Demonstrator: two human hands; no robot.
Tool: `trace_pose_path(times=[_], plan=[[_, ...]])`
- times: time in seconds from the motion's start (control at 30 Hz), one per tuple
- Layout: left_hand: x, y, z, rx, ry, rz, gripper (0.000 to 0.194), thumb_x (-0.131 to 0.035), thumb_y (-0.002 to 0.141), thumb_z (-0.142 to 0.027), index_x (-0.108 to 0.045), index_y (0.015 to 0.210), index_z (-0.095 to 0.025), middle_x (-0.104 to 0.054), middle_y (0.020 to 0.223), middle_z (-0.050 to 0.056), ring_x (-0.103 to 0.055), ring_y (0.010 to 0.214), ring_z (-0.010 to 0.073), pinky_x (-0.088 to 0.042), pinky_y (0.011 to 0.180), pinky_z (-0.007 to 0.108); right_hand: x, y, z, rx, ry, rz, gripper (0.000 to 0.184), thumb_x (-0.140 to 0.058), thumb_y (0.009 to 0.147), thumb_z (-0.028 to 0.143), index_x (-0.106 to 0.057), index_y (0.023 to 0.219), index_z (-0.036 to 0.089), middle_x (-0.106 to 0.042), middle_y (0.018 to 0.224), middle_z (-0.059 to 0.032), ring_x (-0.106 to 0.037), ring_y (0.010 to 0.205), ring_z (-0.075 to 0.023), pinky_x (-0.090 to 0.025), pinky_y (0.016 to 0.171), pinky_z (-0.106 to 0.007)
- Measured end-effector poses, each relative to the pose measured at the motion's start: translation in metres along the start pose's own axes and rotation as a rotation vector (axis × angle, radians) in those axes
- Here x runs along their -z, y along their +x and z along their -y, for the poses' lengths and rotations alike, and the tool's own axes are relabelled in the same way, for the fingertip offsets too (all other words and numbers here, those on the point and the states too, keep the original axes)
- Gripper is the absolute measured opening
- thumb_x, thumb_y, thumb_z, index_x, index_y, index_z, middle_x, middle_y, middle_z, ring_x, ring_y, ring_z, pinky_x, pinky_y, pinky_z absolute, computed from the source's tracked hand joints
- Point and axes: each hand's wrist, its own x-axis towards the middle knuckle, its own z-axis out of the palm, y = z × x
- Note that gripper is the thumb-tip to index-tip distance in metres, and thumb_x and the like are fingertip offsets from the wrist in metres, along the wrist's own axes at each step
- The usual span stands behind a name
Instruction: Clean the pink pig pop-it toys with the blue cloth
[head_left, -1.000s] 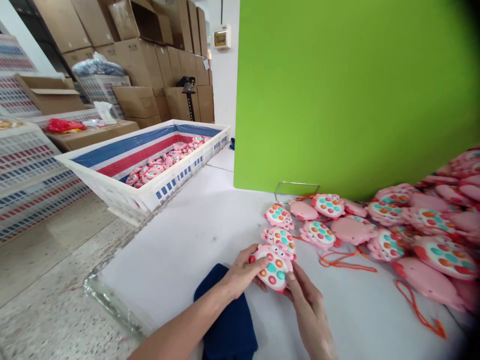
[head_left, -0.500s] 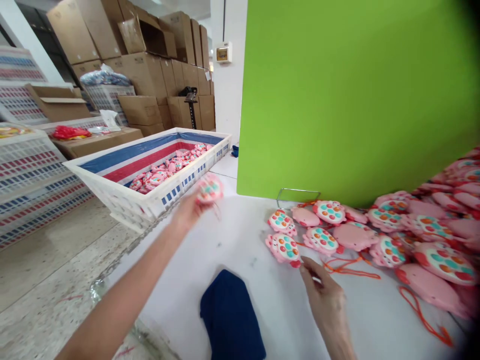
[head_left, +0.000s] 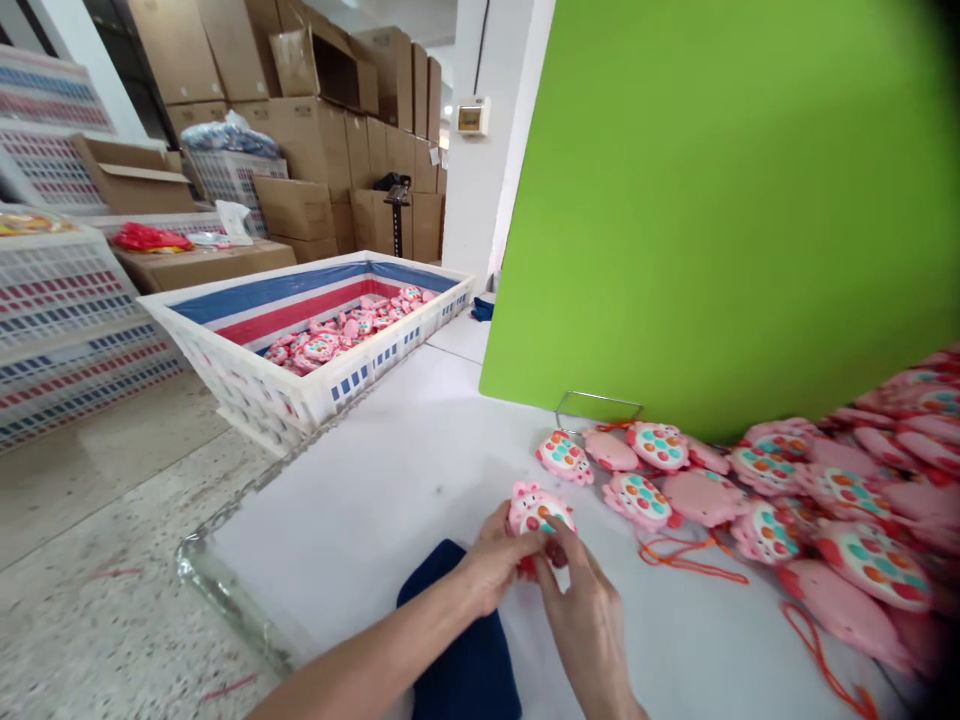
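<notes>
left hand grips pink plastic toy | right hand bent, hold unclear | white plastic basket, 10 o'clock: part-filled | toys, 3 o'clock: pending?

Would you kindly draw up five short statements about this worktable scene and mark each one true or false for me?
1. The left hand and right hand are both at the same pink toy. True.
2. The white crate beyond the table's edge has nothing in it. False: many pink toys lie inside it.
3. A green panel stands behind the loose toys on the table. True.
4. The dark blue cloth item lies to the right of the right hand. False: the dark blue cloth item lies by the left forearm, partly hidden by it.
5. Every loose toy on the table has its coloured dots facing up. False: several, such as this one, show a plain pink back.
</notes>
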Motion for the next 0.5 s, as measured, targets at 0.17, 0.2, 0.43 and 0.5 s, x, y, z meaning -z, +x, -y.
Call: trace_pose_path(times=[0.17, 0.2, 0.43, 0.5], plan=[[0.014, 0.005, -0.008, 0.018, 0.100, 0.029, 0.067, -0.084, 0.050, -0.033, -0.052, 0.107, -0.015, -0.064, 0.090, 0.008, -0.062, 0.067, 0.0186, -0.048, 0.050, 0.025, 0.010, -0.005, -0.008, -0.352, 0.317, -0.144, 0.047, -0.056, 0.077, 0.051, -0.058, 0.113, 0.020, -0.066, 0.102, -0.0085, -0.062, 0.082, -0.0209, -0.052, 0.069, -0.031], [0.015, 0.004, -0.009, 0.011, 0.146, 0.078, 0.066, -0.082, 0.053, -0.035, -0.051, 0.109, -0.016, -0.064, 0.093, 0.008, -0.062, 0.069, 0.0192, -0.048, 0.049, 0.025, 0.012, -0.004, -0.013, -0.430, 0.378, -0.154, 0.049, -0.057, 0.076, 0.053, -0.058, 0.112, 0.020, -0.064, 0.108, -0.0093, -0.062, 0.090, -0.0228, -0.051, 0.073, -0.032], [0.014, -0.001, -0.012, 0.008, 0.376, 0.291, 0.059, -0.077, 0.063, -0.033, -0.054, 0.116, -0.017, -0.062, 0.086, 0.004, -0.060, 0.075, 0.0161, -0.048, 0.064, 0.025, 0.016, -0.003, -0.025, -0.578, 0.723, 0.087, 0.058, -0.055, 0.075, 0.059, -0.059, 0.115, 0.019, -0.064, 0.117, -0.0106, -0.058, 0.107, -0.0288, -0.050, 0.081, -0.035], [0.014, 0.000, -0.013, 0.004, 0.399, 0.305, 0.059, -0.076, 0.064, -0.031, -0.054, 0.116, -0.017, -0.062, 0.085, 0.003, -0.058, 0.077, 0.0156, -0.047, 0.068, 0.026, 0.016, -0.002, -0.019, -0.563, 0.667, 0.111, 0.058, -0.062, 0.070, 0.058, -0.062, 0.111, 0.017, -0.069, 0.104, -0.0097, -0.062, 0.097, -0.0277, -0.052, 0.076, -0.032]])
